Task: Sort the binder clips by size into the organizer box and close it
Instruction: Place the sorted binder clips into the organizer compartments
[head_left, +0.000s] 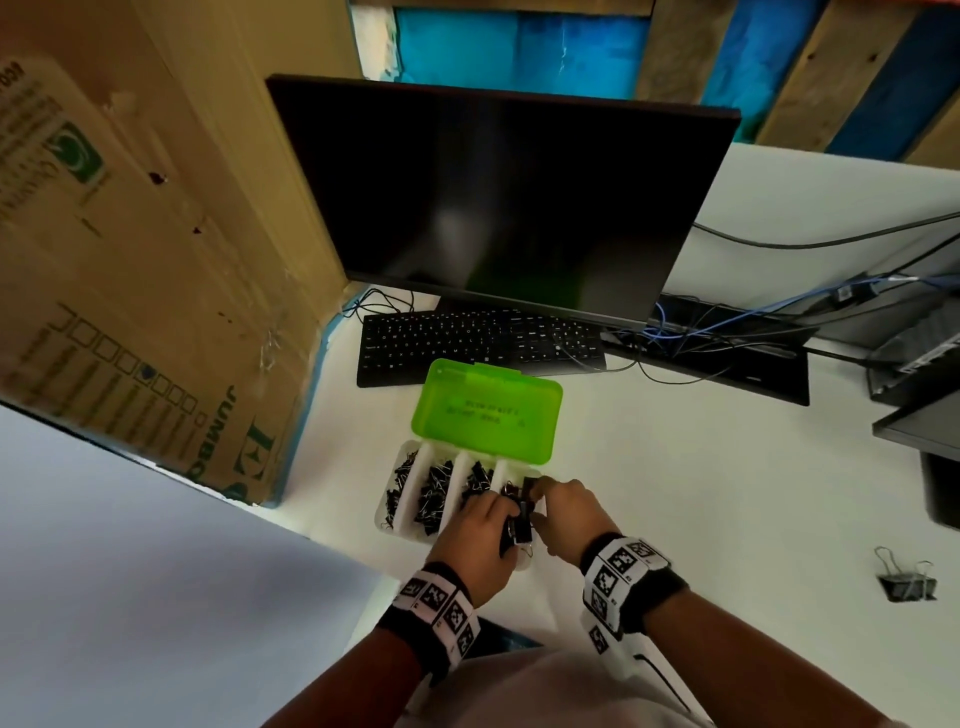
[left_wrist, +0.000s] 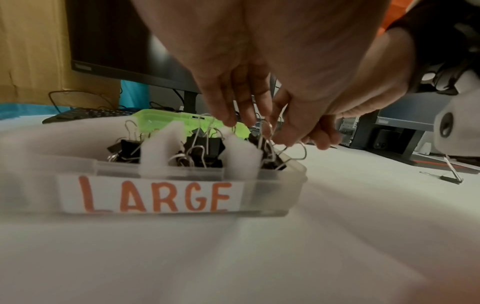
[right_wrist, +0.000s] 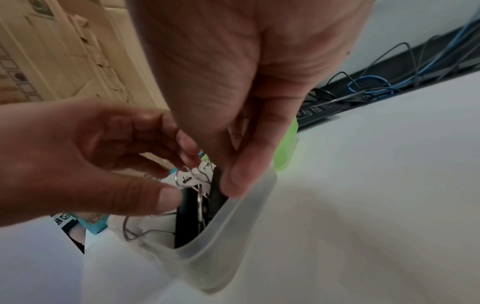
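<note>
A cardboard box (head_left: 140, 249) stands along the table's (head_left: 701, 493) left edge, with a dark monitor (head_left: 498, 208) and a keyboard (head_left: 478, 343) toward the far edge. Near the front edge sits the organizer box (head_left: 387, 512), its green lid (head_left: 485, 410) swung open toward the keyboard. Four compartments run side by side — the three on the left hold heaps of black binder clips (head_left: 434, 493). Over the rightmost compartment both hands meet: the left hand (head_left: 480, 540) has its fingers curled down among the large clips (head_left: 519, 525) there, thumb against one black body, and the right hand (head_left: 566, 514) pinches a clip at the box's right wall. The hands hide most of that compartment, so how many clips it holds cannot be told. A paper label reading LARGE (left_wrist: 153, 194) is stuck on the box's near wall. One more binder clip (head_left: 906, 577) lies alone toward the table's right edge — well apart from the box. Cables (head_left: 727, 322) tangle behind the keyboard's right end.
</note>
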